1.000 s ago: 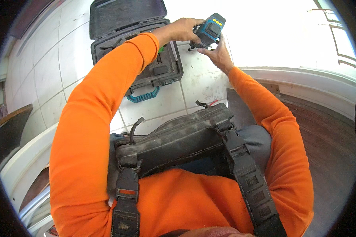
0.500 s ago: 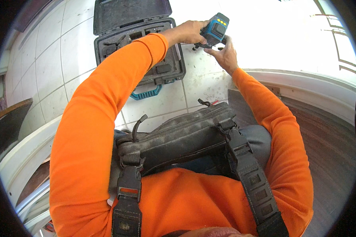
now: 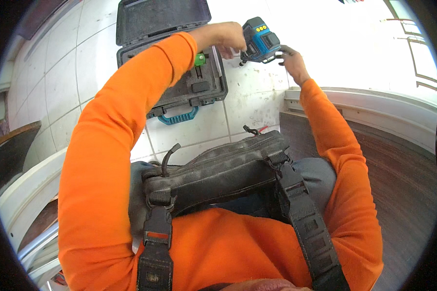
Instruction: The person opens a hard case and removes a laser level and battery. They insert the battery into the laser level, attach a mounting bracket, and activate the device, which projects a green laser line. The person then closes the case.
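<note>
A blue-and-black laser level [image 3: 263, 42] with yellow buttons on its top is over the tiled floor, with a small black foot showing at its lower left. My left hand [image 3: 232, 36] is bent at the wrist against its left side; most of the fingers are hidden behind the hand. My right hand [image 3: 293, 63] has curved fingers and thumb at the right edge of the laser level. Left of it lies the open black hard case [image 3: 211, 99] with a foam insert and a blue handle [image 3: 178, 116]. A bright green item [image 3: 199, 59] shows in the foam, partly behind my left sleeve.
The case lid [image 3: 162, 19] is tipped back on the far side. A black pouch [image 3: 218, 169] hangs on straps across my lap. A white raised sill [image 3: 374, 104] runs along the right, beside dark wood-look flooring [image 3: 388, 169]. White tiles [image 3: 53, 77] extend to the left.
The laser level has turned and shifted slightly left. My left wrist has bent and my right hand has moved a little right, its grip looser. The green item in the case has come into view.
</note>
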Tool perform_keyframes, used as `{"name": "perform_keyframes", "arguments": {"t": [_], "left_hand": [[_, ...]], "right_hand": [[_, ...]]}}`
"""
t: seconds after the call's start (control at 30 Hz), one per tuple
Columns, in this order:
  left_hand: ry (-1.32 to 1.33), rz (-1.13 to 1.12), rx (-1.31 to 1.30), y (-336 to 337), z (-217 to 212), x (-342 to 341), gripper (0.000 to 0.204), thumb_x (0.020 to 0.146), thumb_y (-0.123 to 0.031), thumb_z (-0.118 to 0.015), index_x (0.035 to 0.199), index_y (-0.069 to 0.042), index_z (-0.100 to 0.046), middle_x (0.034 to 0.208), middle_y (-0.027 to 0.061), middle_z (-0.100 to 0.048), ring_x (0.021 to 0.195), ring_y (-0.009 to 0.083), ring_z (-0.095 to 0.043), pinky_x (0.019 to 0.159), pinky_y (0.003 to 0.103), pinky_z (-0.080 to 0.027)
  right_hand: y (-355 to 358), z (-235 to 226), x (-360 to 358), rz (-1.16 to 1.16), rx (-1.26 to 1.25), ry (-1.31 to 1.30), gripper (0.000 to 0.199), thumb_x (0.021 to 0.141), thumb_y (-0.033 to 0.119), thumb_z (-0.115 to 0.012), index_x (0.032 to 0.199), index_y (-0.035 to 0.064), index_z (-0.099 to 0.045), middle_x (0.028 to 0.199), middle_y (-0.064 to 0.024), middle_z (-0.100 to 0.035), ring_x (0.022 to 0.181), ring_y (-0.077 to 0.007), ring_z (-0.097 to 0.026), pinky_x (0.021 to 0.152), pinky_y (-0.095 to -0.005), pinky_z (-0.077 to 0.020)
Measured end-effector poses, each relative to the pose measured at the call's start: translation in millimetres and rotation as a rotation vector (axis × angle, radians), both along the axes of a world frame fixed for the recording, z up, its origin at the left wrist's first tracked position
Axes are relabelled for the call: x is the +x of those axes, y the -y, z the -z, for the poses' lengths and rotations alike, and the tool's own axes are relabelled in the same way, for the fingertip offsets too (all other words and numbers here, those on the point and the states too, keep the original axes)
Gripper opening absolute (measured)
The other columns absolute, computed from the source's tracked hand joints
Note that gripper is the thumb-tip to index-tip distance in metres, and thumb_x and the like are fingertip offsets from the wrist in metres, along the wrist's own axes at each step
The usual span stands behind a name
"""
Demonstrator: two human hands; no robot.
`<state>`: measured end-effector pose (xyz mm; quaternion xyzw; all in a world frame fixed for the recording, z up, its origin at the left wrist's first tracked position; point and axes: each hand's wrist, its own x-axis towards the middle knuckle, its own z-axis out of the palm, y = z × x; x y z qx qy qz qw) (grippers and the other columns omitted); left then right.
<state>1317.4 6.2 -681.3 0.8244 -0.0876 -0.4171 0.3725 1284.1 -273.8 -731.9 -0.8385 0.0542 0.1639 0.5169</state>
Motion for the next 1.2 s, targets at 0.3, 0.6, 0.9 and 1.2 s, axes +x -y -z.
{"name": "perform_keyframes", "arguments": {"t": [0.3, 0.6, 0.9, 1.2], "left_hand": [[0.597, 0.005, -0.109, -8, 41, 36, 0.062, 0.086, -0.018, -0.066, 0.147, -0.016, -0.056, 0.118, 0.0207, -0.072, 0.112, 0.0282, -0.070, 0.094, 0.040, -0.057], [0.004, -0.406, -0.359, 15, 37, 2, 0.095, 0.082, -0.062, -0.075, 0.138, 0.011, -0.053, 0.136, 0.0404, -0.053, 0.132, 0.0528, -0.052, 0.113, 0.054, -0.044], [-0.166, -0.522, -0.389, 34, 30, -27, 0.088, 0.075, -0.058, -0.086, 0.125, 0.010, -0.063, 0.117, 0.0246, -0.069, 0.110, 0.0325, -0.069, 0.097, 0.037, -0.056], [-0.225, -0.550, -0.447, 76, 54, -71, 0.081, 0.078, -0.050, -0.085, 0.129, 0.005, -0.055, 0.119, 0.0189, -0.061, 0.100, 0.0270, -0.062, 0.081, 0.036, -0.054]], "right_hand": [[-54, -52, 14, -0.408, -0.487, 0.295, 0.065, 0.093, 0.033, -0.072, 0.148, 0.0058, -0.050, 0.122, -0.0195, -0.070, 0.111, -0.0294, -0.070, 0.098, -0.0377, -0.0546], [-47, -50, 26, -0.534, -0.452, 0.257, 0.070, 0.082, 0.008, -0.066, 0.149, 0.0183, -0.050, 0.142, -0.0198, -0.053, 0.123, -0.0337, -0.061, 0.105, -0.0407, -0.0539], [-21, -44, 42, -0.683, -0.749, 0.633, 0.075, 0.081, 0.000, -0.062, 0.151, 0.0211, -0.048, 0.152, -0.0197, -0.045, 0.134, -0.0438, -0.051, 0.113, -0.0477, -0.0468], [-47, -69, 37, -0.182, -0.251, 0.057, 0.064, 0.096, 0.032, -0.067, 0.148, 0.0002, -0.049, 0.134, -0.0251, -0.063, 0.122, -0.0300, -0.064, 0.097, -0.0389, -0.0568]]}}
